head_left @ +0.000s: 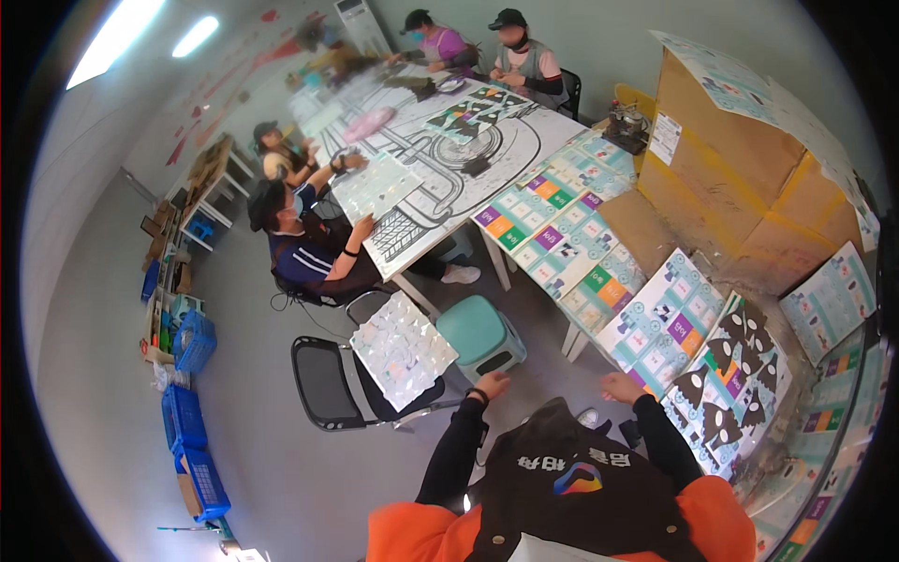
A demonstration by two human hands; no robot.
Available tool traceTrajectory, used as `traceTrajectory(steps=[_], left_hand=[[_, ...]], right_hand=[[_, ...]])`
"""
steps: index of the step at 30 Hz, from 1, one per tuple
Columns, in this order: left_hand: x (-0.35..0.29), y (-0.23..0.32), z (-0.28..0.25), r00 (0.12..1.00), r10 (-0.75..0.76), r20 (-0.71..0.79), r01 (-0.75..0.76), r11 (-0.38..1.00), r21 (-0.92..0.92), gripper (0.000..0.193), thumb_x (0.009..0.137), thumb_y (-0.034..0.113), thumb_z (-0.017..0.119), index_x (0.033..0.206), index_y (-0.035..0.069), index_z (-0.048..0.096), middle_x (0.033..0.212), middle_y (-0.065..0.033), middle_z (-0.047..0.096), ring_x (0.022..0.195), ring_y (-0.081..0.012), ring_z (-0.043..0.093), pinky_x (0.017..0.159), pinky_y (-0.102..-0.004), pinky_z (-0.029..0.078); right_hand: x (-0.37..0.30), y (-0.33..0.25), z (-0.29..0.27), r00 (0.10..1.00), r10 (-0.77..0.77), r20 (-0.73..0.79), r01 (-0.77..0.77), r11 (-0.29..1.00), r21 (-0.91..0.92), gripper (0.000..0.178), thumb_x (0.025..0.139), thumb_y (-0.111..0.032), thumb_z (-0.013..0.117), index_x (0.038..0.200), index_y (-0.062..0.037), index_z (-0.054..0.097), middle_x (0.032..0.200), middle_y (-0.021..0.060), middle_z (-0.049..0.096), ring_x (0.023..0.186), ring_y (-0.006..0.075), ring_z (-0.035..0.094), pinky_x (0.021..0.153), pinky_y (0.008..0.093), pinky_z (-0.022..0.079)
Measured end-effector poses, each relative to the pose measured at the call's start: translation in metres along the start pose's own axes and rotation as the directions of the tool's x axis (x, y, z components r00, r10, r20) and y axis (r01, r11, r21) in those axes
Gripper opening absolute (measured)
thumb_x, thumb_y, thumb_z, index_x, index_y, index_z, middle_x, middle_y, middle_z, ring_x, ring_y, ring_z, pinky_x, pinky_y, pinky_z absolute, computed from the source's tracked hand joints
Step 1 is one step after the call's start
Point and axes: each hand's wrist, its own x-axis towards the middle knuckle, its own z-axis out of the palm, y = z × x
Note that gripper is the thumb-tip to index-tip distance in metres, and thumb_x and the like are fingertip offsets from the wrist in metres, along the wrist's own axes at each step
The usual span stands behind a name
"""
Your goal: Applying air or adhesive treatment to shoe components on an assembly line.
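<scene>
My left hand [491,385] is held out in front of my body, beside the green stool [475,330], with its fingers loosely bent. Nothing shows in it. My right hand [622,386] hovers level with it, near the printed card sheet [658,314] at the table's near edge. It looks empty too, its fingers slightly bent. To the right of that hand, several black bat-like cut-outs [693,386] lie on another printed sheet. On the left, a pale, glossy sheet with a jagged edge [405,348] rests on the seat of a black chair [323,386].
A large cardboard box [726,159] stands on the right table. Several people sit around the long table [506,164], one [304,234] on its near left side. Blue baskets [183,417] line the left floor. A pink bundle [369,124] lies on the long table.
</scene>
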Motion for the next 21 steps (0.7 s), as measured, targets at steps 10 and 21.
traceTrajectory(steps=[10,21], left_hand=[[-0.048,-0.119,-0.037,0.933,-0.345,0.107,0.357,0.925,-0.13,0.036,0.089,0.029,0.06,0.116,0.006,0.062,0.083,-0.0024,0.069,0.063,-0.0149,0.065,0.051,-0.0286,0.048],[-0.096,-0.21,-0.027,0.675,-0.698,0.24,0.718,0.696,0.009,0.028,0.094,0.031,0.051,0.111,0.011,0.061,0.106,-0.0048,0.069,0.083,-0.018,0.068,0.07,-0.0347,0.052]], right_hand=[[-0.066,0.049,0.074,0.928,0.337,-0.16,-0.325,0.941,0.093,0.021,0.089,-0.017,0.053,0.096,0.0016,0.06,0.077,0.0112,0.066,0.065,0.0178,0.065,0.056,0.0274,0.051],[-0.088,0.059,0.087,0.921,0.258,-0.291,-0.213,0.961,0.177,0.022,0.088,-0.016,0.054,0.096,0.0026,0.06,0.077,0.0111,0.066,0.066,0.0179,0.066,0.058,0.028,0.051]])
